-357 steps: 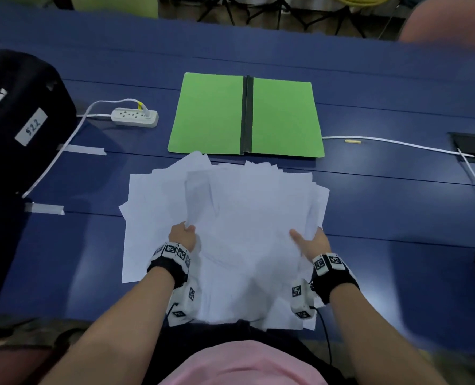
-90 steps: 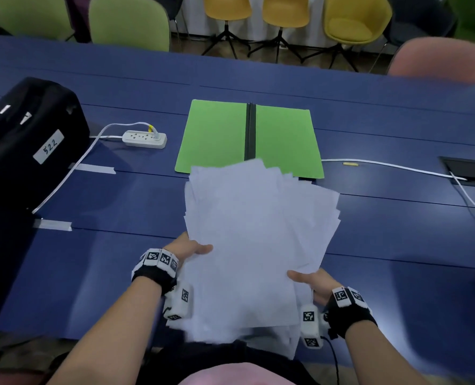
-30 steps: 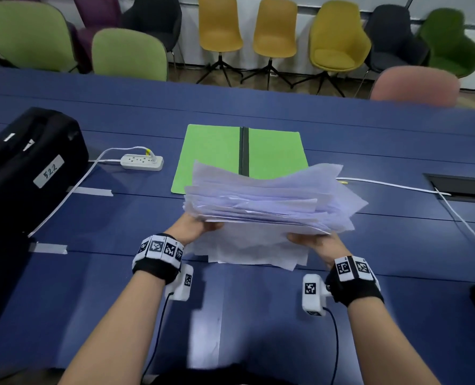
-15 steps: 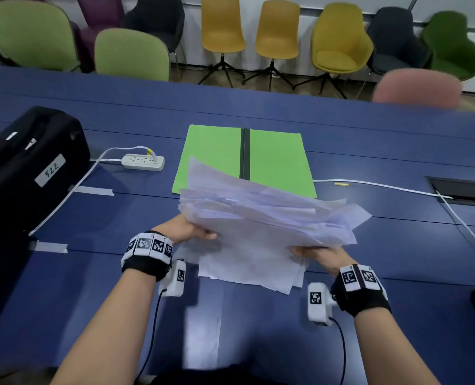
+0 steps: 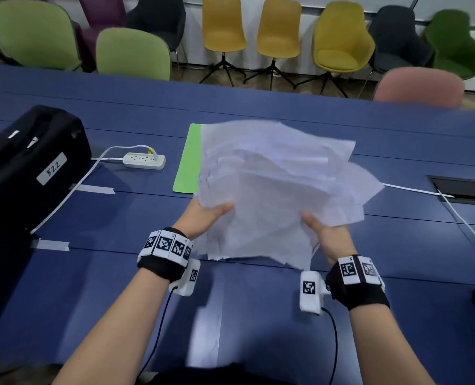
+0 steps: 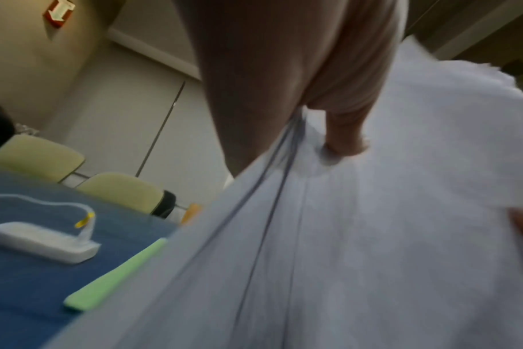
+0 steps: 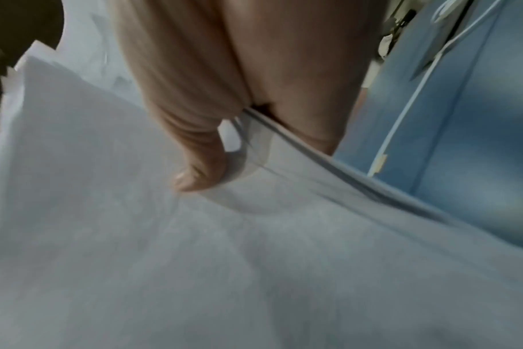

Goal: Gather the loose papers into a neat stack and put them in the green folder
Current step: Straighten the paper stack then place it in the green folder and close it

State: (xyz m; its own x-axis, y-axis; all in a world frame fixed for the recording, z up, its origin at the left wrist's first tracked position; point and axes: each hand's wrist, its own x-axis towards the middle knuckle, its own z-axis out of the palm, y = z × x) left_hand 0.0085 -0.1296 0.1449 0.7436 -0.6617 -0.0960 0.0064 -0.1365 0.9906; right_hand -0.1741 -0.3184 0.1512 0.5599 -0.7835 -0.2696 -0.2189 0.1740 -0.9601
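Papers (image 5: 275, 190) up at frame centre, fanned and floppy, pinched at near corners by left hand (image 5: 203, 218) and right hand (image 5: 325, 234), hiding most of green folder (image 5: 187, 159); light, slippery, best squared gripping both side edges.

Looks like a meeting or conference room in an office. A long dark-blue table (image 5: 258, 107) is seen, with a recessed black cable box (image 5: 464, 190) set into its top and a white power strip (image 5: 144, 160) plugged in on it. Rows of moulded shell chairs are lined up behind: yellow (image 5: 224, 23), light green (image 5: 132, 51), dark grey (image 5: 397, 37), pink (image 5: 419, 86).
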